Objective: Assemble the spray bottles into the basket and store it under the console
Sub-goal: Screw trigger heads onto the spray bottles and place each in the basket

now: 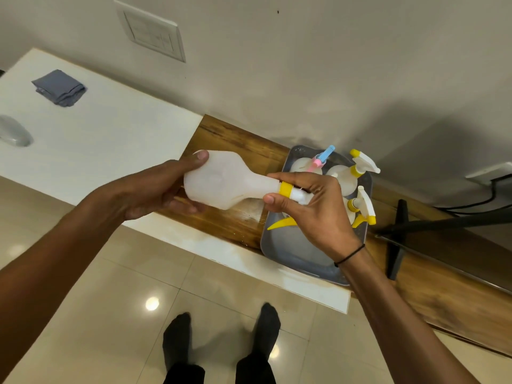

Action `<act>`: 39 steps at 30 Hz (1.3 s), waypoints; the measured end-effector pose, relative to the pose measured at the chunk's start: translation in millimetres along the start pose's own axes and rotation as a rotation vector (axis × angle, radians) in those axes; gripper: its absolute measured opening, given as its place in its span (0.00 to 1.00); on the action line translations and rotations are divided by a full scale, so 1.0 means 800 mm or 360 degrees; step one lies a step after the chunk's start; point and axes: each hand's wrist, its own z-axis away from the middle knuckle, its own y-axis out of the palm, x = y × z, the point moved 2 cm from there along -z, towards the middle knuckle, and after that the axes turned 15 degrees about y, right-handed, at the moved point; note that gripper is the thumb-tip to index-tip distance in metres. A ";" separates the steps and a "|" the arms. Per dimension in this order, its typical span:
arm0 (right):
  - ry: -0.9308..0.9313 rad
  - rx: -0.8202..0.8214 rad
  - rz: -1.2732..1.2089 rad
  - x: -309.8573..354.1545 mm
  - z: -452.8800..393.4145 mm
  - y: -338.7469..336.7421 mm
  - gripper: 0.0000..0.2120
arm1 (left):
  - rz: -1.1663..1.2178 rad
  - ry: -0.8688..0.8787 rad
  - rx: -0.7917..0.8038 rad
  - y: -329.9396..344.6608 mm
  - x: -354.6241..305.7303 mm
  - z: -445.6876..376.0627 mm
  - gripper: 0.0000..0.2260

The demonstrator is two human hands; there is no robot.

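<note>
Translucent white plastic, the light, squashy-looking spray bottle is held sideways beside the grey basket, body gripped by the left hand, yellow collar pinched by the right hand, probably the firmest hold.

Left hand grips a white bottle; right hand pinches its yellow collar above the basket.

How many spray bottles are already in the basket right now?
3 in the grey basket: one with a pink-and-blue sprayer far left, two yellow-trigger ones on the right. The right hand may hide more. A fourth bottle is in hand.
</note>
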 end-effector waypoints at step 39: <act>0.0117 0.0075 0.0097 0.020 0.003 -0.027 0.22 | 0.0110 0.0788 0.0243 0.033 -0.007 0.007 0.35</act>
